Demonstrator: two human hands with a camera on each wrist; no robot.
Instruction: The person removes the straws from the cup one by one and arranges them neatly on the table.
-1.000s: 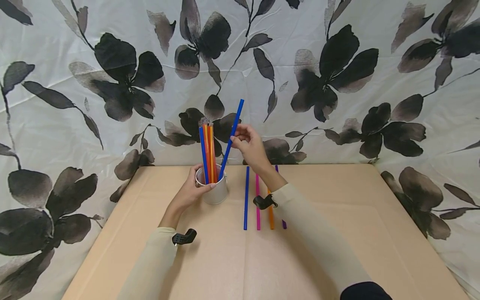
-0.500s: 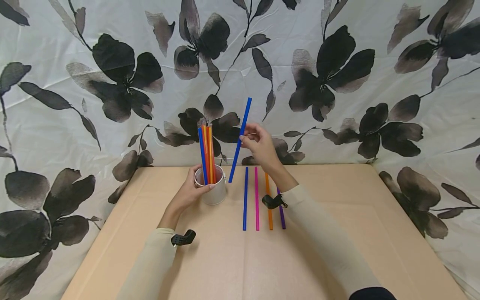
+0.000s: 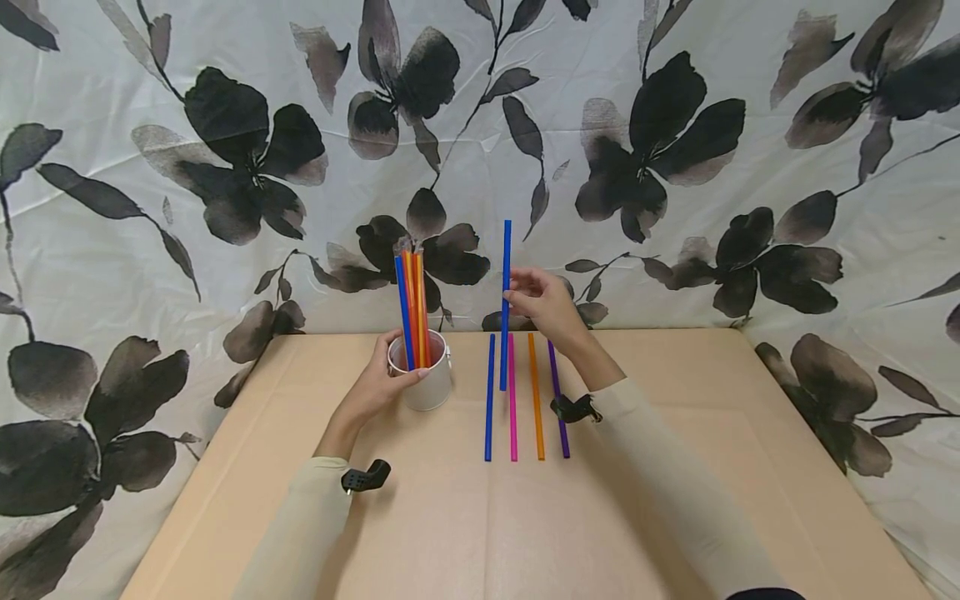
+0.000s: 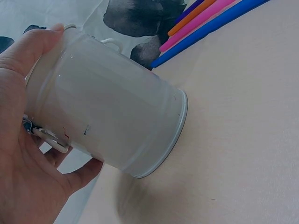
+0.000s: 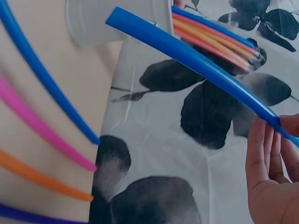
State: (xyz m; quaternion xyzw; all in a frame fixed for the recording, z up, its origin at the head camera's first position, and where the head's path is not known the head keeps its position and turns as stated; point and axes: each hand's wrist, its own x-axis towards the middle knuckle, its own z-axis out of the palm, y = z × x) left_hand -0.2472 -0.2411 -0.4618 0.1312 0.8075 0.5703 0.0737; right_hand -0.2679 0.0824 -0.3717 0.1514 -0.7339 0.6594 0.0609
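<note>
With curled fingers and thumb, my left hand (image 3: pixel 372 385) grips a small white metal pail (image 3: pixel 432 390) around its side near the rim. Several blue, orange and red straws (image 3: pixel 417 310) stand in the pail, tilted slightly left. My right hand (image 3: pixel 553 312) pinches a blue straw (image 3: pixel 507 250) between thumb and fingers. That straw is nearly upright, to the right of the pail and apart from it. In the right wrist view the held blue straw (image 5: pixel 187 53) runs across in front of the pail (image 5: pixel 98 23).
Right of the pail, separate straws lie side by side on the table (image 3: pixel 420 517): blue (image 3: pixel 489 417), pink (image 3: pixel 513 417), orange (image 3: pixel 538 417) and purple (image 3: pixel 564 440). Behind the table's far edge hangs a white cloth (image 3: pixel 480 158) with dark flowers.
My right hand has lifted the blue straw out of the pail and carried it right, above the straws on the table. It has turned more upright and come lower. My left hand keeps its grip.
</note>
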